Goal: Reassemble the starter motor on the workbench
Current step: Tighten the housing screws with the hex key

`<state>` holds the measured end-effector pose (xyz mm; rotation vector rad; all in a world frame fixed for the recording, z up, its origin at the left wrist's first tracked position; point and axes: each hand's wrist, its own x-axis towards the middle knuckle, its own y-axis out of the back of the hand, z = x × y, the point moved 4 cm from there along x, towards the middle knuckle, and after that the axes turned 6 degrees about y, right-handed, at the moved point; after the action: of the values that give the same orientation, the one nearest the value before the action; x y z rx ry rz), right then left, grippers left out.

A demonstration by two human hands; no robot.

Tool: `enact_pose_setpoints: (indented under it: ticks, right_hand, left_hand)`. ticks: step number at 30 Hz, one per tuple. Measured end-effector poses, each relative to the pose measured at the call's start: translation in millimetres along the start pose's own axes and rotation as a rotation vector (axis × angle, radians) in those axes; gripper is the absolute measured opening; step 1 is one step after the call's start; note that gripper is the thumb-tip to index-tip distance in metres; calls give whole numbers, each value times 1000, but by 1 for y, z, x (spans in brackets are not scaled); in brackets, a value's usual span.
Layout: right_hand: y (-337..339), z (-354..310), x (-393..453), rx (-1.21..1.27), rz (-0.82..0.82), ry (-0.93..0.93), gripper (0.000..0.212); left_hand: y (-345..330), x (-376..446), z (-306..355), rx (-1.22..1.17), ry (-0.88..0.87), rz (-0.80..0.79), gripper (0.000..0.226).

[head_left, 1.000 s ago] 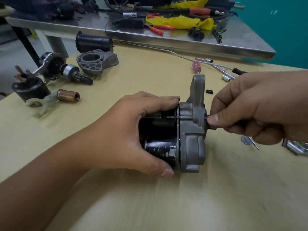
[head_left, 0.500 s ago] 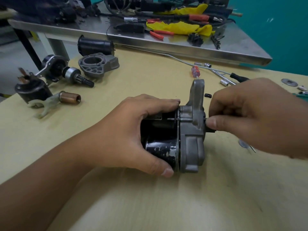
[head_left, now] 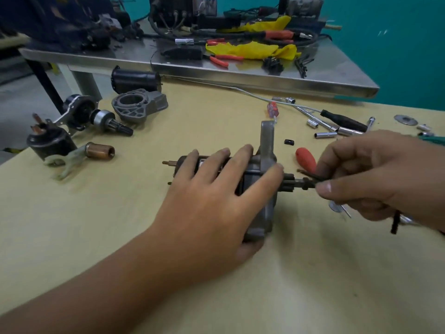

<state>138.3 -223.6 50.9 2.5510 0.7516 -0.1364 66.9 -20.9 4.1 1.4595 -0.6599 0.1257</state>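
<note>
The starter motor (head_left: 255, 189) lies on its side on the yellow workbench (head_left: 313, 273), its grey end housing (head_left: 267, 145) turned toward the person's right and standing up above the dark body. The left hand (head_left: 209, 203) lies over the motor from above, fingers spread along the body and reaching onto the housing, thumb tucked under the near edge; in my judgement this pins the motor down so it cannot roll or slide while the shaft end is worked. Whether those fingers actually clamp or merely press cannot be told.

Just right of the housing, the right hand (head_left: 375, 179) is curled round a slim dark tool (head_left: 310, 177), thumb and forefinger pinching it near the small shaft end (head_left: 292, 183) that projects from the housing. The tool's tip is blurred, so its contact with the shaft is uncertain. A red screwdriver handle (head_left: 305, 160) lies just behind the shaft end.

Well left of the motor, unfitted parts remain: a spare grey housing (head_left: 139, 104), a solenoid (head_left: 51, 142) and a copper sleeve (head_left: 101, 151). Reassembly appears incomplete.
</note>
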Motion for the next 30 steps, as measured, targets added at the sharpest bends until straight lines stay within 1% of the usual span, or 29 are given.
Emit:
enact_pose_setpoints:
  ticks: [1,2,3,5,8,10,12,13,14,15,16,18,20,21,23,24,25,26,27,28,30]
  right_hand:
    - [7,8,-5,62,41,8,48]
    - [12,18,-10,132,70,6,61]
    - [16,29,-15,207,81,-4,69]
    - [19,46,-21,310,84,-30,72]
    - [16,53,-24,349,70,-36,71]
    - [11,41,-21,285,108,4,60]
    - [10,23,-11,107,211,80,44]
    - [11,14,-3,1,274,132,31]
    - [12,6,5,-83,335,187,20]
    - [13,-2,12,-152,387,234,15]
    - [12,-8,20,-224,414,272,16]
    - [8,-14,36,-362,381,299,26]
    - [4,-14,53,-448,294,310,43]
    - [5,-15,61,-506,279,337,54]
    - [10,-23,74,-666,267,411,83]
    - [12,-27,79,-725,236,431,97]
    - [13,-31,85,-753,189,433,108]
    - [12,-33,91,-770,129,422,115]
    - [10,-35,96,-793,71,413,116]
    - [8,-37,101,-817,27,415,113]
    - [4,-39,109,-812,-4,448,100]
  left_hand:
    - [1,2,-1,-5,-7,25,83]
    - [2,4,-3,-25,-5,21,81]
    - [5,8,-5,-62,-2,1,80]
    - [13,24,-12,-165,11,-82,79]
    - [23,61,-26,-281,89,-304,80]
    - [25,86,-39,-341,120,-433,79]
    - [23,107,-49,-456,146,-584,70]
    - [19,116,-53,-512,140,-655,63]
    - [15,125,-57,-553,125,-707,56]
    - [11,133,-61,-581,109,-737,52]
    - [8,140,-65,-601,100,-747,52]
    - [4,151,-74,-640,95,-743,61]
    - [-1,157,-85,-699,103,-733,67]
    - [-4,158,-90,-728,113,-721,67]
    - [-9,160,-101,-768,129,-668,62]
    - [-10,160,-105,-781,130,-629,54]
    - [-10,160,-107,-793,129,-583,45]
    - [-10,159,-110,-799,132,-536,39]
    - [-9,158,-111,-794,134,-483,36]
    - [-8,158,-113,-776,138,-421,37]
    - [-6,155,-119,-710,188,-275,42]
